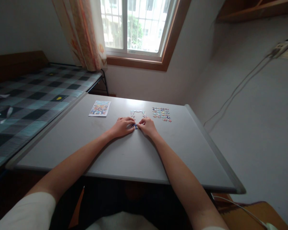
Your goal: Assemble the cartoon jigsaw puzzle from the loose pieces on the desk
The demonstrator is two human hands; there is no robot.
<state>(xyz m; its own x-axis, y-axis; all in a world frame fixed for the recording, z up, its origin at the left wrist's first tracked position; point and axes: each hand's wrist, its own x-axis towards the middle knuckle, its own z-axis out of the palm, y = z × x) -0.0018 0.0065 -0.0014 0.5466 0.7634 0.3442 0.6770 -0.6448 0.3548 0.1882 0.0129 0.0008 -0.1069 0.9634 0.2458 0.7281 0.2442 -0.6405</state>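
On the grey table (124, 153) lies a partly built jigsaw frame (138, 114), its border pieces joined and its middle bare. Both hands rest at its near edge. My left hand (122, 126) has its fingers curled, fingertips pinching small blue puzzle pieces (135, 126). My right hand (147, 126) meets it from the right, fingers also curled and pressed on the same pieces. A patch of several loose coloured pieces (161, 114) lies just right of the frame.
A colourful reference picture card (100, 108) lies on the table to the left. A bed with a checked cover (33, 99) stands on the left, a window (134, 25) behind, a wall with cables (237, 89) on the right.
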